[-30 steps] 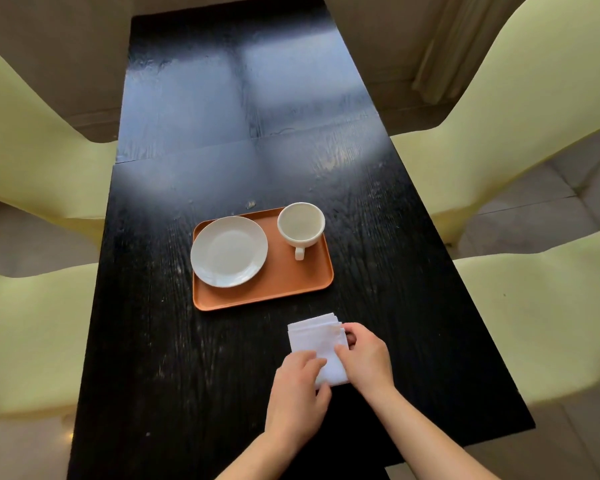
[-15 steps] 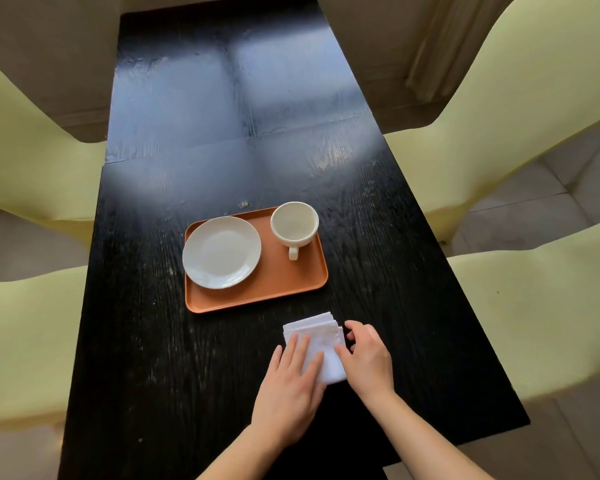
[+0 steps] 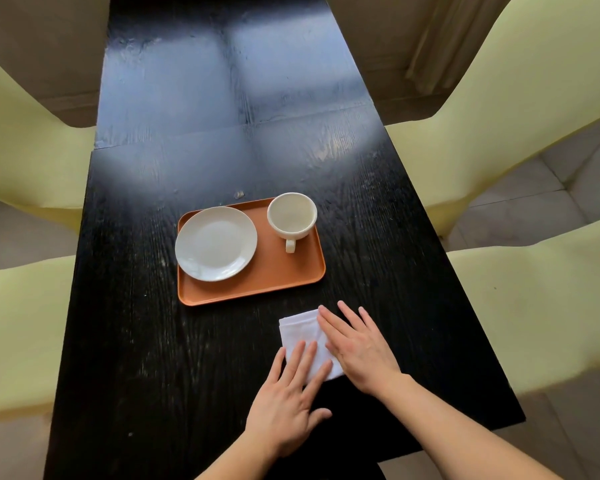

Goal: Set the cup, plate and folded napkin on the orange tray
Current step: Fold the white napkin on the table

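Note:
An orange tray (image 3: 274,275) lies on the black table. A white plate (image 3: 216,243) rests on its left half, and a white cup (image 3: 292,216) stands at its far right corner, handle pointing toward me. A folded white napkin (image 3: 300,336) lies on the table just in front of the tray's near right corner. My left hand (image 3: 288,400) lies flat with its fingers spread on the napkin's near edge. My right hand (image 3: 357,348) presses flat on the napkin's right side. Neither hand grips it.
The black wooden table (image 3: 153,341) runs away from me. Pale yellow chairs stand on both sides: two at the left (image 3: 18,334) and two at the right (image 3: 534,313). A small speck (image 3: 239,194) lies just beyond the tray.
Both hands went from pinching the napkin's edges to lying flat on it with fingers spread. The napkin stays in the same place in front of the tray.

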Demonstrator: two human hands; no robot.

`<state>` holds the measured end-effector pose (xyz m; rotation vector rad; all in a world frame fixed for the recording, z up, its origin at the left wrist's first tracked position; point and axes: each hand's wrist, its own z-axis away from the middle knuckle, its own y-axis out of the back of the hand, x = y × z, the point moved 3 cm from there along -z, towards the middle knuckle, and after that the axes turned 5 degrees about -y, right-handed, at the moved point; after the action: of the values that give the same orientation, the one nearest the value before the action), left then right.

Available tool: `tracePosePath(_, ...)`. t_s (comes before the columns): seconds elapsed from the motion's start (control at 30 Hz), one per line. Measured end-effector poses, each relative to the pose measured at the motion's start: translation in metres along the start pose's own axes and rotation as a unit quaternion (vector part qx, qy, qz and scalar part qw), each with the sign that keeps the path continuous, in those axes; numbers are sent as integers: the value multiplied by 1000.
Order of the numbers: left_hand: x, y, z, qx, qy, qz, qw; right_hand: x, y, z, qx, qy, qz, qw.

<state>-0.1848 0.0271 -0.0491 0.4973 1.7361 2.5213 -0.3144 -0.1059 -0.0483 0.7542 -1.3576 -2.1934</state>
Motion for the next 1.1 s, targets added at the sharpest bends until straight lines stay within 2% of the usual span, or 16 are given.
tracePosePath(0.27,4,7,8,14,-22,12,1000,1,18,-7,-14,-8,-53,998)
tracePosePath(0.57,10,6,5,-5,12,22,1000,-4,37,-22,-40,22,-15,999)
tracePosePath(0.67,8,11,9,31,46,80,995,-9,43,-28,-67,-6,9,998)
tracePosePath(0.77,3,12,14,73,128,199,969,-12,46,-29,-93,-49,-12,994)
tracePosePath(0.83,2,18,16,111,188,277,936,-11,45,-28,-102,-84,-61,989)
tracePosePath(0.97,2,26,15,148,254,354,888,-6,42,-23,-111,-173,-156,966)
tracePosePath(1.03,-1,30,12,156,277,391,864,-2,37,-19,-115,-214,-223,944)
tracePosePath(1.1,-7,33,10,159,309,424,836,1,32,-13,-117,-267,-318,902)
